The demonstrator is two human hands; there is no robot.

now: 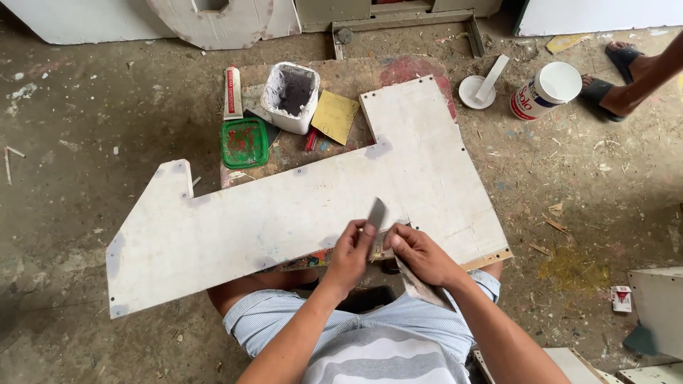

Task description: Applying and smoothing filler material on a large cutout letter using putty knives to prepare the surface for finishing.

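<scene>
- Putty knife (376, 212): one metal blade, held upright at lower centre of the frame, above the near edge of the white board.
- White board (299, 213): one flat, notched panel that lay across the middle of the frame, its near edge over the person's lap; grey filler patches marked its corners and edges.
- Left hand (350, 252): fingers were curled shut around the lower part of the putty knife, thumb against the blade.
- Right hand (421, 252): fingers were bent and pinched together just beside the left hand; it appeared to grip a second, darker scraper (420, 288) that ran back under the wrist, though the hold itself could not be made out clearly.
- Upper centre, beyond the board: one white tub (290, 96) of dark grey filler, one green lid (245, 142), one tube (233, 92), one yellow sheet of sandpaper (334, 115).
- Upper right: one white jar (545, 89) lay on its side, near one round white lid (472, 92) with a stick across it.
- Far upper right: another person's sandalled feet (617, 78) stood on the floor.
</scene>
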